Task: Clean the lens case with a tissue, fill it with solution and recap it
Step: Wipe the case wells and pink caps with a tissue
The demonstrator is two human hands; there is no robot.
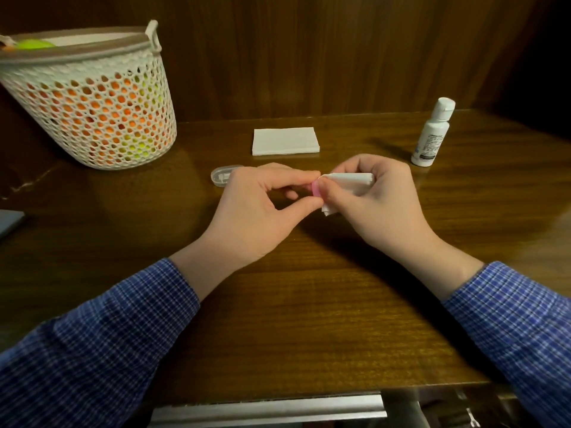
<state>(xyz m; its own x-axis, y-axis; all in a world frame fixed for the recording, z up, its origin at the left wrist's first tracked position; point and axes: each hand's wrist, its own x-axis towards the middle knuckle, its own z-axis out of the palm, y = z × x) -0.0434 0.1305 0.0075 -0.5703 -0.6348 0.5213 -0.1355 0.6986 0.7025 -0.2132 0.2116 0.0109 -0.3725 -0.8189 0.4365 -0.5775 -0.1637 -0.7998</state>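
My left hand (262, 208) pinches a small pink cap (316, 190) of the lens case between thumb and fingers, just above the table. My right hand (375, 199) holds a folded white tissue (346, 178) and presses it against the pink cap. Most of the cap is hidden by my fingers. The clear lens case body (220, 176) lies on the table behind my left hand, partly hidden by it. A white solution bottle (432, 134) with its flip cap closed stands upright at the far right.
A stack of folded white tissues (285, 141) lies at the table's middle back. A white mesh basket (89, 97) with orange and green balls stands at the far left. A grey object (9, 222) shows at the left edge. A wooden wall closes the back.
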